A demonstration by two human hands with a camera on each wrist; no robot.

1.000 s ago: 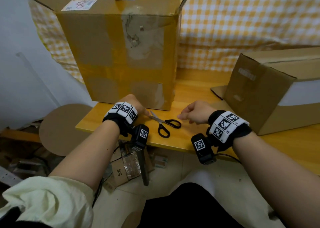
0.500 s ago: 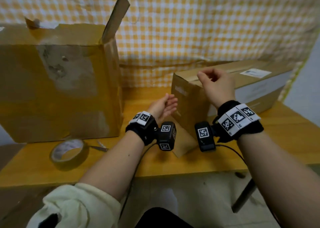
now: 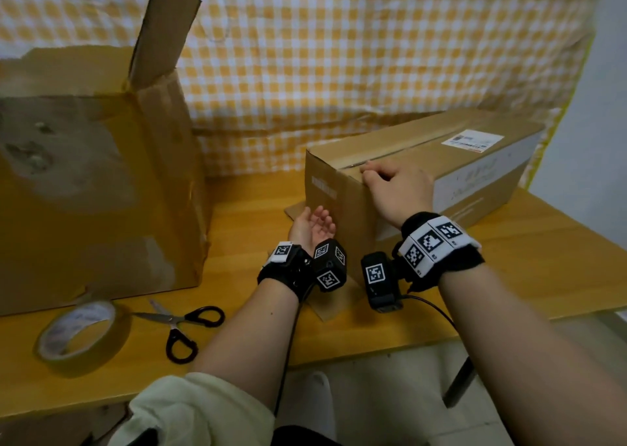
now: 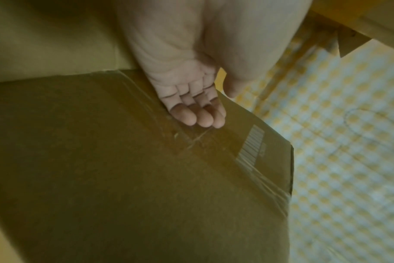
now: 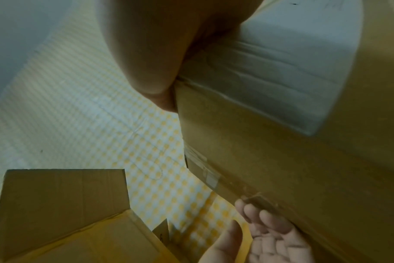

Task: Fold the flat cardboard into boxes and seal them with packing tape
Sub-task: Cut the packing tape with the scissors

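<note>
A long brown cardboard box (image 3: pixel 441 155) with a white label lies on the wooden table (image 3: pixel 509 276) at the right. My right hand (image 3: pixel 390 182) lies over its near top edge, fingers curled onto the top by the centre seam. My left hand (image 3: pixel 314 226) is palm-up and relaxed, its fingertips (image 4: pixel 198 117) touching the lower part of the box's end face (image 4: pixel 124 178). In the right wrist view the heel of my right hand (image 5: pixel 151 62) presses the box's corner (image 5: pixel 281 160). A roll of tan packing tape (image 3: pixel 81 333) lies at the front left.
A large taped box (image 3: pixel 95 191) with a raised flap stands at the left. Black-handled scissors (image 3: pixel 183 327) lie between it and the table's front edge. A flat cardboard flap (image 3: pixel 325 306) sticks out under the long box. A checked cloth hangs behind.
My view swung right from the large box to the long box. Both hands left the scissors; the right came down onto the box's top edge and the left reached its end face.
</note>
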